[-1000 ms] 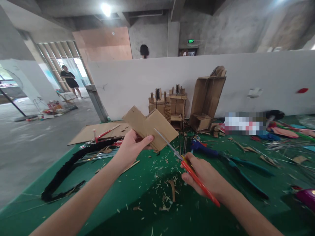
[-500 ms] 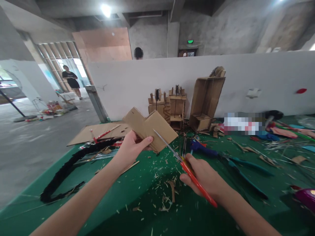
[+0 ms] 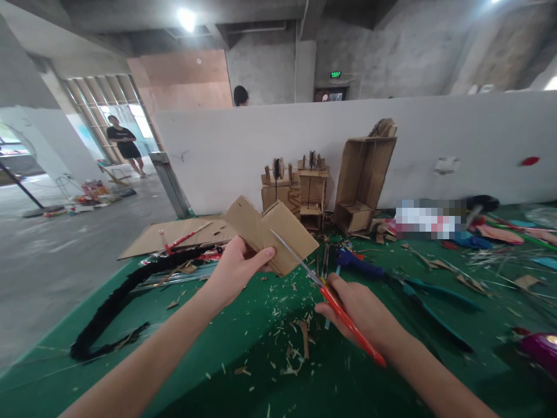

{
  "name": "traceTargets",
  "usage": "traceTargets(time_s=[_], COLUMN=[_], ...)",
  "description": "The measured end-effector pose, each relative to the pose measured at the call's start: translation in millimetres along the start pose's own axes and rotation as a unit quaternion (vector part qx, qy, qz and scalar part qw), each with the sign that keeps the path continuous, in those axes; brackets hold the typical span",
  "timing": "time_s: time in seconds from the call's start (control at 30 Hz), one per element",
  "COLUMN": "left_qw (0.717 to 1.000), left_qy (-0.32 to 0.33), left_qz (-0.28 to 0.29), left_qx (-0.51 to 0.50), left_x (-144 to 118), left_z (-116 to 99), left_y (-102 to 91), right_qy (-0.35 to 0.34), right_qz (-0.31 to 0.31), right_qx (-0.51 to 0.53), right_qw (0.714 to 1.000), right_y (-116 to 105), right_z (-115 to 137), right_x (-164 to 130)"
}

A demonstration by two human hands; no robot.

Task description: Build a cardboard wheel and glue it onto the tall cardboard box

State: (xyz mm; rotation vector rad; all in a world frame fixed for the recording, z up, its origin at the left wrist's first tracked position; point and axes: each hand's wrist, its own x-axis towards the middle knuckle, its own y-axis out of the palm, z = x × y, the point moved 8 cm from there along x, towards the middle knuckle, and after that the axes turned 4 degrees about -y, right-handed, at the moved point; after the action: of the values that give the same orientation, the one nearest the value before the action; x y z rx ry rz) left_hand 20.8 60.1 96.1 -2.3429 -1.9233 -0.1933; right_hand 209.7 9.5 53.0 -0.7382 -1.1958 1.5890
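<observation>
Left hand: the left hand [image 3: 237,268] holds the cardboard piece [image 3: 270,234] above the green table [image 3: 204,354], with the thumb pressed on the near face and the other fingers hidden behind it.
Cardboard piece: it is a notched, brown piece, held in the air in the middle of the view, in front of the white partition [image 3: 304,139]. Its long axis goes from left to right, and the right end is tilted a little down toward the table.
Right hand: the right hand [image 3: 363,310] is closed around the red handle of the scissors [image 3: 331,296].
Scissors: the long axis is diagonal. The red handle lies low at the right, along the wrist, and the metal blades point up and to the left, toward the cardboard piece. The blade tips lie over the right part of the cardboard; if they bite into it or only lie in front of it, I cannot tell.
Table surface: small cardboard scraps [image 3: 300,342] lie under both hands.
Nearby tools: the blue-handled pliers [image 3: 418,290] lie just right of the right hand.
Left side: a black fuzzy strip [image 3: 117,299] curves along the table edge.
Back: cardboard models [image 3: 331,186] stand against the partition.
</observation>
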Motion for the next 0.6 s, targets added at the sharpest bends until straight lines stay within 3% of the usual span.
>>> traceTargets(time_s=[0.37,0.6], left_qw=[1.0,1.0], left_qy=[0.01,0.0], left_qz=[-0.01,0.011], left_qx=[0.02,0.003], left_x=[0,-4], left_z=[0,0], left_y=[-2.0,9.0], right_qy=[-0.073,-0.054], right_qz=[-0.029,-0.014], right_qx=[0.05,0.062], right_qw=[0.996,0.997], right_y=[2,1], right_z=[3,4], right_x=[-6,-6])
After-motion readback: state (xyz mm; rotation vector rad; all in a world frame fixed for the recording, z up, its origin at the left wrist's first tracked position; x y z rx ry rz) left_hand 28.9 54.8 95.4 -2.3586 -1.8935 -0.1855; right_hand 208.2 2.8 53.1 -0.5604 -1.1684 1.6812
